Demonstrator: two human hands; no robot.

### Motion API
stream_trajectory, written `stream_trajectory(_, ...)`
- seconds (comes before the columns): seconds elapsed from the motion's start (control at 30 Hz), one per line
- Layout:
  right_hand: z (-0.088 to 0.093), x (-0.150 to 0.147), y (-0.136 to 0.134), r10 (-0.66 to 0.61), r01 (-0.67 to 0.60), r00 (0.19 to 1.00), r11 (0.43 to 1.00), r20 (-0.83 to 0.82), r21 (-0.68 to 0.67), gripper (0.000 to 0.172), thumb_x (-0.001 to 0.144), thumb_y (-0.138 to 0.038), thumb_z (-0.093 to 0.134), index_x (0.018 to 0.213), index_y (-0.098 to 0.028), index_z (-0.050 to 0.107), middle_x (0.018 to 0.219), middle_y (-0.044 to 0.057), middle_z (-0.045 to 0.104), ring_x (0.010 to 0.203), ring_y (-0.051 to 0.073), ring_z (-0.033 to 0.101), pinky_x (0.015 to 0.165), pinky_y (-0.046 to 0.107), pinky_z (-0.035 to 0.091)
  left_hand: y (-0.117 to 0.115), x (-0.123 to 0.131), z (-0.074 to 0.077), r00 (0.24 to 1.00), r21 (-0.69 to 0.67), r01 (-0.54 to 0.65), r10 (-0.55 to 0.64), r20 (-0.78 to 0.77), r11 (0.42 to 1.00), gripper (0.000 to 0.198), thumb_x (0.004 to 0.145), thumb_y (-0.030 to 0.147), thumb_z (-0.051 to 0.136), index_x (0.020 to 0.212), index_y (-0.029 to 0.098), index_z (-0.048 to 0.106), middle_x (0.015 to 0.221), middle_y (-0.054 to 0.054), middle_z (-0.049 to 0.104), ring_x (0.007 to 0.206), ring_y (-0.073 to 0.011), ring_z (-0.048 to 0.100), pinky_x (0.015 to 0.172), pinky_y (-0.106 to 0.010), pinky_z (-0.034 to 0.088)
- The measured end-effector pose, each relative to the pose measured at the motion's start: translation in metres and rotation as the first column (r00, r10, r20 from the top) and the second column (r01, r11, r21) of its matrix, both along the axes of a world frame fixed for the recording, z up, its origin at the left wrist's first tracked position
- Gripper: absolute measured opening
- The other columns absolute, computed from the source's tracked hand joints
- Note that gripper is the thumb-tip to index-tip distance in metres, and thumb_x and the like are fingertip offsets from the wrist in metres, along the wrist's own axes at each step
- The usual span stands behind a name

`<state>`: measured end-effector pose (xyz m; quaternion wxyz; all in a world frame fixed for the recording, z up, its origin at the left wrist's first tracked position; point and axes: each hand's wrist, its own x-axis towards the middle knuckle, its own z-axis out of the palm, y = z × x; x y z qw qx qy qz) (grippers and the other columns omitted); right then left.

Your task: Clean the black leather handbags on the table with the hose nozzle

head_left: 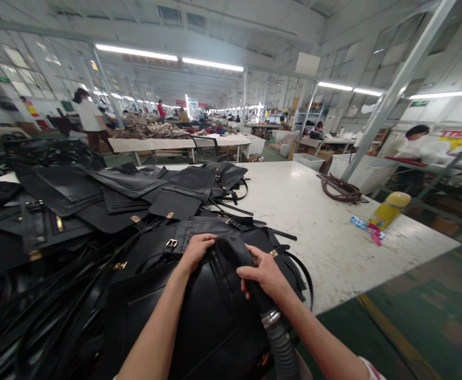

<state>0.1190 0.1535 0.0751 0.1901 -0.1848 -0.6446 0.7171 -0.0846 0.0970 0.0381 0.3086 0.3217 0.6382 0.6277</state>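
I see both hands on a black leather bag (199, 311) that lies at the near edge of the white table (314, 211), on the front of a big pile of black bag parts (76, 211) covering the table's left half. My left hand (195, 250) sits on top of the bag near its upper edge, fingers curled down over the leather and gripping a fold of it, just beside a small gold buckle (171, 243). My right hand (265, 274) is closed round a black nozzle (237, 250) that arcs over the bag; fingers wrapped on it, thumb side toward me. The nozzle runs down into a grey ribbed hose (284, 348) w/ a metal collar, leaving frame at the bottom. Nozzle tip is touching or just above the bag top btw the 2 hands; can't tell which.

Rest of table: right half is mostly bare. A brown strap coil (339, 189) lies near the far right edge. A yellow bottle (389, 209) lies tilted near the right edge, w/ a blue-pink packet (367, 227) just beside it. Behind, more tables, a person in a white top (88, 119) at far left, another seated person (416, 145) at right.
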Motion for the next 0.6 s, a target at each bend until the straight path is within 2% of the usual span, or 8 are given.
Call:
stream_trajectory(0.2,0.002,-0.017,-0.005,-0.071,0.072,0.997,0.996,-0.021,0.054,0.062,0.064,-0.021,0.063,0.122,-0.017,0.043,0.047,-0.005,0.057,0.032,0.012,0.051,0.031,0.020,0.042,-0.001,-0.001,-0.001,1.000,0.003,0.008,-0.008,0.031,1.000,0.024,0.053,0.026,0.064,0.071,0.011,0.068,0.065,-0.006,0.067,0.053,-0.0138,0.056,0.054,-0.025,0.041)
stream_trajectory(0.4,-0.004,-0.010,-0.010,-0.027,0.026,0.999,0.999,0.026,0.021,0.068,0.062,-0.019,0.064,0.125,-0.017,0.040,0.053,-0.004,0.060,0.034,0.012,0.052,0.032,0.022,0.044,0.000,-0.001,-0.005,1.000,0.010,-0.004,0.003,0.027,1.000,0.024,0.051,0.027,0.065,0.069,0.011,0.067,0.058,-0.004,0.064,0.053,-0.0142,0.055,0.054,-0.025,0.040)
stream_trajectory(0.6,0.001,-0.024,0.003,-0.118,0.121,0.991,0.992,-0.057,0.048,0.058,0.063,-0.023,0.063,0.118,-0.015,0.046,0.047,-0.005,0.057,0.032,0.013,0.051,0.030,0.020,0.042,-0.005,0.000,-0.004,1.000,0.034,-0.020,0.020,0.006,0.999,0.026,0.053,0.031,0.065,0.071,0.012,0.067,0.064,-0.003,0.065,0.056,-0.0131,0.055,0.058,-0.024,0.041)
